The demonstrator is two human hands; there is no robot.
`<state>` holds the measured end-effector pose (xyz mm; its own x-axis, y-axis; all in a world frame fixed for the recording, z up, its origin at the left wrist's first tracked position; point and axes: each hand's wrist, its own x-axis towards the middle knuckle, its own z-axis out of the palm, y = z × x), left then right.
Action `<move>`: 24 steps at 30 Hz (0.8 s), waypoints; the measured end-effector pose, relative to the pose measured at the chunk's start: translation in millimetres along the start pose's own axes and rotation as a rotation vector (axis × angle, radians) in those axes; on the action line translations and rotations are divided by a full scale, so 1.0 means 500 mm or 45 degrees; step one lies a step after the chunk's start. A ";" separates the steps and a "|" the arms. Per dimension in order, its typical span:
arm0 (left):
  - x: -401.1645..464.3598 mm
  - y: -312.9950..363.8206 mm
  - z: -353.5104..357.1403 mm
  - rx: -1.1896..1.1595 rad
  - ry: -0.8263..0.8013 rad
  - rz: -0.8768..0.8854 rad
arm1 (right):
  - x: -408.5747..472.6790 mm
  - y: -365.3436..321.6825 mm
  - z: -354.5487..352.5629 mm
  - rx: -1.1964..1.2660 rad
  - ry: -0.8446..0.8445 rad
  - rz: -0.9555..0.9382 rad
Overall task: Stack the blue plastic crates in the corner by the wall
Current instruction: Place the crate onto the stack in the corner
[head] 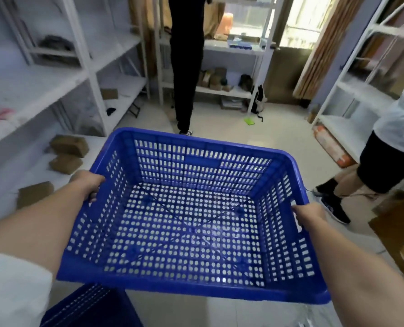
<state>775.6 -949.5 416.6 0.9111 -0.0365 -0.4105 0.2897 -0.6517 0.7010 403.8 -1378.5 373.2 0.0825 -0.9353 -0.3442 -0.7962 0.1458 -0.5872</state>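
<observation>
I hold an empty blue plastic crate (196, 232) with perforated walls and floor in the air in front of me, above the tiled floor. My left hand (88, 184) grips its left rim, fingers curled over the edge. My right hand (308, 214) grips the right rim. Part of a second blue crate (90, 308) shows below, at the bottom left edge of the view, mostly hidden under the held one.
White shelving (61, 83) with small brown boxes (68, 145) runs along the left; more shelves stand at the far wall and on the right. One person in black trousers (184, 67) stands ahead, another in black shorts (385, 161) at the right. A green item (249, 120) lies on the floor.
</observation>
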 end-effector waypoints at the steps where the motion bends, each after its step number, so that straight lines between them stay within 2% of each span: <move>1: -0.018 -0.009 -0.016 -0.015 0.030 -0.006 | -0.003 -0.012 0.002 0.002 -0.029 -0.049; 7: -0.140 -0.121 -0.095 -0.134 0.238 -0.130 | -0.010 -0.092 0.048 -0.034 -0.210 -0.316; 12: -0.256 -0.280 -0.170 -0.231 0.370 -0.327 | -0.059 -0.169 0.138 -0.134 -0.421 -0.532; 18: -0.426 -0.493 -0.260 -0.354 0.619 -0.566 | -0.203 -0.223 0.276 -0.279 -0.646 -0.790; 24: -0.630 -0.701 -0.349 -0.474 0.871 -0.824 | -0.423 -0.235 0.434 -0.405 -0.882 -1.028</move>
<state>438.1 -577.7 402.0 0.4849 0.7584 -0.4355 0.7540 -0.1103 0.6475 610.3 -1128.0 355.8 0.8845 -0.3208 -0.3389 -0.4666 -0.6074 -0.6429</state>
